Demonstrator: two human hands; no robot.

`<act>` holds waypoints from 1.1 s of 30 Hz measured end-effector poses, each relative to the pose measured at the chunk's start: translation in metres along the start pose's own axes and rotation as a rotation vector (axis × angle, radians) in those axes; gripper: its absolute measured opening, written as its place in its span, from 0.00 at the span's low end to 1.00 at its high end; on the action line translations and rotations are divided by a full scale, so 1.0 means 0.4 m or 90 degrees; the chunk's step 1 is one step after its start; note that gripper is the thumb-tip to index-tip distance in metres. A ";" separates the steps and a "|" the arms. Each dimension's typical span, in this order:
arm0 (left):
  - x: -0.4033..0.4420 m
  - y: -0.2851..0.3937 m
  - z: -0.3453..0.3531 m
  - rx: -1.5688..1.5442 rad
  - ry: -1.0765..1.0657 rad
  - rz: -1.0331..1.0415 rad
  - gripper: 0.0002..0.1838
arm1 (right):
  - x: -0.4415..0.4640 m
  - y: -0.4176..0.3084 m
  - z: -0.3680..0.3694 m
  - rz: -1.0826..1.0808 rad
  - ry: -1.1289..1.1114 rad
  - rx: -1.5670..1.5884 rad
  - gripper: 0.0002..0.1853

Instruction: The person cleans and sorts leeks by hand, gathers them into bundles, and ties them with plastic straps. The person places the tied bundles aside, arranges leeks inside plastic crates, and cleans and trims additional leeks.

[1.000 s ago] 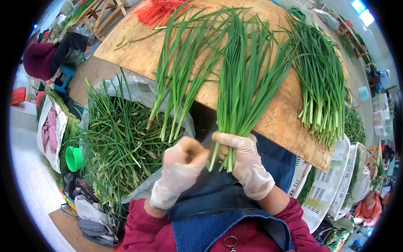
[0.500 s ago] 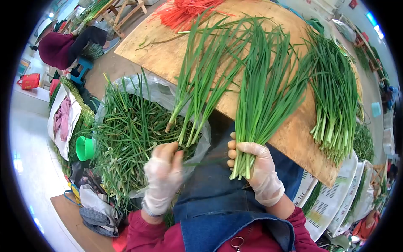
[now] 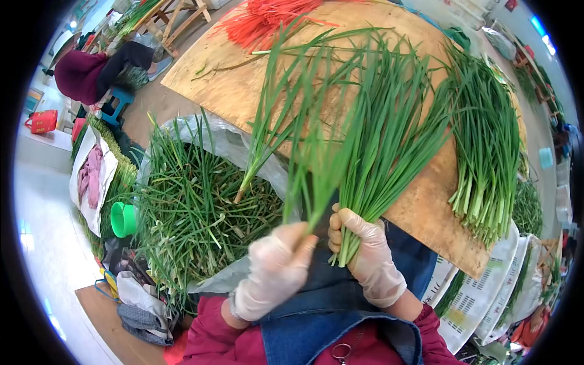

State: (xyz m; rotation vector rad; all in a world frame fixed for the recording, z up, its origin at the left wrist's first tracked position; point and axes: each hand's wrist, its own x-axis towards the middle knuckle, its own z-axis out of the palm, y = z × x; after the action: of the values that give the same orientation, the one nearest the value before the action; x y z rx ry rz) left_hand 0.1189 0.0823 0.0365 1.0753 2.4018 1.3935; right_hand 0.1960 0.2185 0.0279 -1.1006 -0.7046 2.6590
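Note:
My right hand (image 3: 372, 258), in a thin clear glove, is closed around the lower stems of a thick bunch of garlic chives (image 3: 380, 140). Its leaves fan out over the board. My left hand (image 3: 277, 271), gloved too and blurred, pinches a few chive stalks (image 3: 313, 188) near their base, just left of the bunch. A small clump of chives (image 3: 258, 146) hangs over the board's near edge, apart from both hands. On the right lies a big pile of chives (image 3: 483, 140), white stem ends facing me.
The wooden board (image 3: 207, 70) carries red ties (image 3: 261, 21) at its far side. A plastic-lined heap of chive scraps (image 3: 194, 201) stands left of me, beside a green cup (image 3: 123, 219). A person (image 3: 82, 76) sits at the far left. Printed white sacks (image 3: 471, 304) are at lower right.
My left hand has taken hold of a few stalks from the small clump and moved right, close to the bunch. My right hand keeps its grip nearly in place.

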 end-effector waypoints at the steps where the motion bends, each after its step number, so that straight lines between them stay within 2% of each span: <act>1: 0.001 0.014 0.007 0.062 -0.015 0.086 0.08 | -0.004 0.007 0.008 -0.003 0.025 -0.017 0.12; 2: -0.008 0.035 0.017 0.174 -0.065 0.097 0.08 | 0.010 0.028 0.002 -0.059 0.006 0.027 0.12; 3: -0.018 0.050 0.026 0.285 -0.115 0.107 0.09 | 0.009 0.026 0.003 -0.037 -0.006 0.029 0.12; 4: -0.019 0.050 0.028 0.282 -0.125 0.128 0.08 | 0.003 0.017 0.008 -0.016 -0.018 0.030 0.12; 7: -0.022 0.015 -0.010 0.034 -0.045 0.155 0.07 | -0.006 0.002 0.003 0.021 -0.014 0.021 0.12; 8: -0.026 -0.002 -0.024 -0.011 0.040 0.134 0.06 | -0.003 -0.001 -0.004 0.037 -0.011 0.007 0.12; 9: -0.045 -0.013 -0.044 -0.091 0.068 -0.070 0.07 | -0.001 -0.002 -0.008 0.054 -0.010 -0.005 0.13; 11: -0.028 -0.036 -0.046 -0.183 0.115 -0.350 0.08 | 0.002 0.002 -0.009 0.063 -0.025 0.018 0.12; 15: -0.004 -0.043 -0.018 -0.268 -0.147 -0.476 0.13 | 0.004 0.004 -0.007 0.059 -0.039 0.071 0.13; 17: -0.002 -0.037 0.016 -0.330 -0.159 -0.475 0.14 | 0.003 0.004 -0.008 0.063 -0.047 0.093 0.13; 22: 0.015 -0.036 0.006 -0.534 -0.140 -0.527 0.10 | 0.002 0.000 -0.022 0.060 -0.070 0.104 0.14; 26: 0.008 -0.013 -0.013 -0.503 -0.136 -0.520 0.07 | -0.004 0.002 -0.008 0.006 -0.012 0.013 0.14; 30: -0.006 -0.010 0.039 -0.510 -0.105 -0.367 0.07 | -0.011 0.006 -0.001 -0.020 -0.001 -0.067 0.11; 33: 0.027 0.002 0.004 -0.563 -0.233 -0.530 0.07 | -0.012 0.002 -0.011 -0.008 -0.022 -0.069 0.09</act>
State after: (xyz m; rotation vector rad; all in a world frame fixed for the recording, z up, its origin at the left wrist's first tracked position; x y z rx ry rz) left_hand 0.1122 0.0905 0.0386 0.0549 1.3845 1.4648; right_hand 0.2024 0.2180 0.0279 -1.0752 -0.8687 2.6626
